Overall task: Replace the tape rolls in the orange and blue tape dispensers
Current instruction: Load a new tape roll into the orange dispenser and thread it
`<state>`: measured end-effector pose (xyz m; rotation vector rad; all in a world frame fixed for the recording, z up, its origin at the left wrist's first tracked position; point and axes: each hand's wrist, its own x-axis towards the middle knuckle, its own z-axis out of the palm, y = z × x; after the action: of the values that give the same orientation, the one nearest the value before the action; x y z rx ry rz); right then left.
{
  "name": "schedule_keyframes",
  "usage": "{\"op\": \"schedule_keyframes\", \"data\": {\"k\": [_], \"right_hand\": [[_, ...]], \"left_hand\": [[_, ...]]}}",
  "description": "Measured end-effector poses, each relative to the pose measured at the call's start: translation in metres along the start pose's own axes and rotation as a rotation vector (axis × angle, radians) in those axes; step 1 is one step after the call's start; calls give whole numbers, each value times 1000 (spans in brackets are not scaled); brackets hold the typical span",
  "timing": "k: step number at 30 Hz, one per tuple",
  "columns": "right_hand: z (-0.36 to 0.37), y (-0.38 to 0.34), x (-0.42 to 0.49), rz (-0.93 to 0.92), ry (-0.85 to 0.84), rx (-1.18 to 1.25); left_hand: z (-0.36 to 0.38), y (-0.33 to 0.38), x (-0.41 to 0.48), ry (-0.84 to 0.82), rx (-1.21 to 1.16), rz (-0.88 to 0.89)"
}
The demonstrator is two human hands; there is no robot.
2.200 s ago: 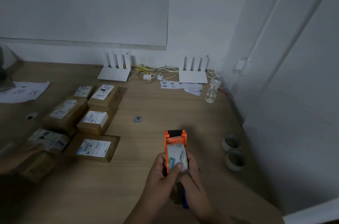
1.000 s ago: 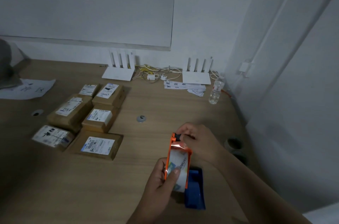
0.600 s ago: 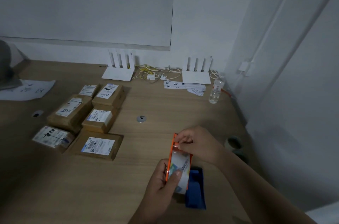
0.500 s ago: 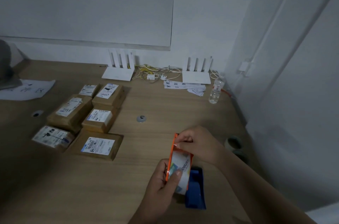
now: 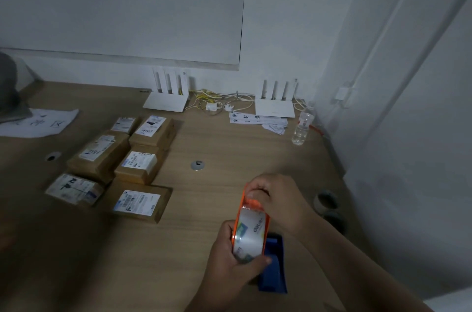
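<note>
I hold the orange tape dispenser (image 5: pixel 240 212) upright above the wooden table (image 5: pixel 217 148). A clear tape roll (image 5: pixel 251 232) with a printed label sits inside it. My left hand (image 5: pixel 229 258) grips the dispenser's lower part, fingers curled round the roll. My right hand (image 5: pixel 278 202) pinches the dispenser's top front end, where the tape comes out. The blue tape dispenser (image 5: pixel 274 268) lies on the table just behind my left hand, partly hidden. Two used tape rolls (image 5: pixel 328 200) lie near the table's right edge.
Several labelled cardboard parcels (image 5: pixel 115 158) lie at the left. Two white routers (image 5: pixel 166 102), cables, paper slips and a water bottle (image 5: pixel 302 124) line the back wall. A round grommet (image 5: pixel 197 165) is set in mid-table. White wall panels close off the right.
My right hand went from beside the roll to the dispenser's top end and now pinches there. The dispenser tilted slightly and the blue dispenser came into sight behind it.
</note>
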<state>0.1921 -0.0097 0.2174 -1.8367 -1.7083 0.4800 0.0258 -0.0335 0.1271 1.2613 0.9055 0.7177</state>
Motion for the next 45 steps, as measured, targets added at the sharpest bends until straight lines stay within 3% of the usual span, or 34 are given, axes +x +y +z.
{"op": "schedule_keyframes", "data": {"k": [9, 16, 20, 27, 34, 45], "right_hand": [[-14, -17, 5, -58, 23, -12], [-18, -15, 10, -3, 57, -37], [-14, -13, 5, -25, 75, -23], [-7, -18, 1, -85, 100, -55], [-20, -26, 4, -42, 168, -56], [-35, -26, 22, -12, 181, -90]], "left_hand": [[0, 5, 0, 106, -53, 69], [-4, 3, 2, -6, 92, 55], [-1, 0, 3, 131, 140, 108], [0, 3, 8, 230, 126, 116], [2, 4, 17, 298, 115, -13], [-7, -7, 3, 168, 67, 6]]}}
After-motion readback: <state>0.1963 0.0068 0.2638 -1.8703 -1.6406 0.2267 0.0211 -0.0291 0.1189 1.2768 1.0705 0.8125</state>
